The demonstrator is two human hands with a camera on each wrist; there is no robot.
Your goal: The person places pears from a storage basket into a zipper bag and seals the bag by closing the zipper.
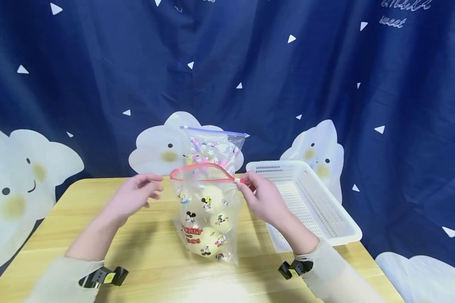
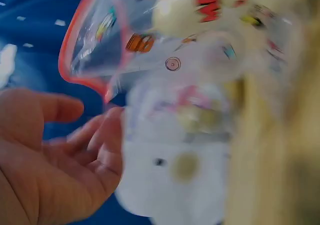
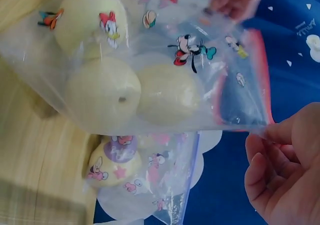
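A clear slider zip bag [image 1: 189, 202] with a red zip and cartoon print stands upright on the table. Several pale yellow round fruits [image 3: 102, 95], which look like pears, fill its lower part. The bag's mouth gapes in a loop. My right hand [image 1: 263, 198] pinches the right end of the red zip, by the white slider [image 1: 236, 180]. Just left of the mouth, my left hand [image 1: 134, 195] hovers with fingers loosely bent, holding nothing; the left wrist view shows it apart from the red edge [image 2: 64, 60].
Behind it stands a second clear bag [image 1: 227, 141] with a purple zip and similar fruit inside. To the right sits a white perforated plastic basket [image 1: 345, 229]. The wooden table [image 1: 79, 210] ends at a blue curtain [image 1: 98, 63] with cloud prints.
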